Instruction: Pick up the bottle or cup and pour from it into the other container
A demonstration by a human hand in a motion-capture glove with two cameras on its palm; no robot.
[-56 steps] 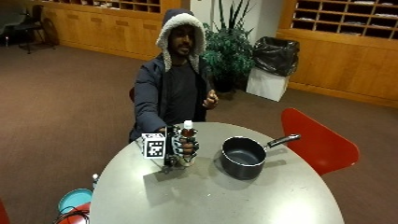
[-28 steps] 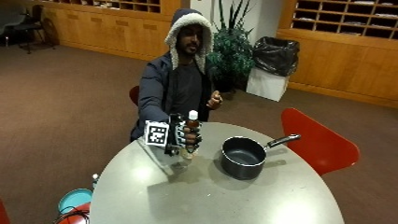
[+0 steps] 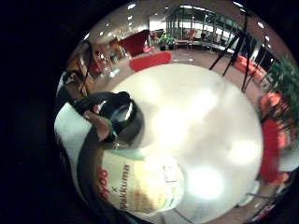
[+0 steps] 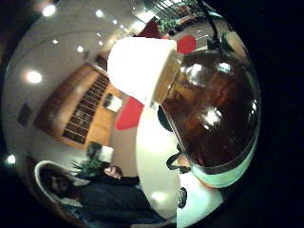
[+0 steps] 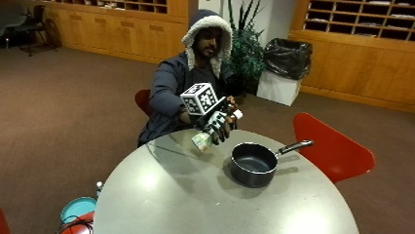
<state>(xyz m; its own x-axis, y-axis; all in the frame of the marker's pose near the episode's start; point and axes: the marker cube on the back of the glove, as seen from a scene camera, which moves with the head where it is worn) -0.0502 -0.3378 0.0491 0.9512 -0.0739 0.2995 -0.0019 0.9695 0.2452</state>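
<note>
In the outside view my gloved right hand (image 5: 216, 125) grips a bottle (image 5: 206, 136) of brown liquid with a white cap (image 5: 237, 114). The bottle is lifted off the round grey table (image 5: 195, 200) and tilted, cap pointing towards the pot side. A dark saucepan (image 5: 253, 165) with a black handle (image 5: 295, 146) stands on the table just right of and below the hand. The thumb side palm view shows the white cap (image 4: 142, 66) and brown liquid (image 4: 209, 114) close up. The little finger side palm view shows the labelled bottle base (image 3: 140, 184) and the pot (image 3: 119, 116) below.
A red chair (image 5: 330, 151) stands at the table's right side. A teal bowl-like object (image 5: 78, 209) sits low at the left, off the table. The person's bare hand (image 5: 228, 102) hovers behind the gloved one. A black-bagged bin (image 5: 285, 63) and plant stand behind.
The hand has raised the bottle from upright near the table and tipped it over, cap towards the pot. The outside view has also shifted.
</note>
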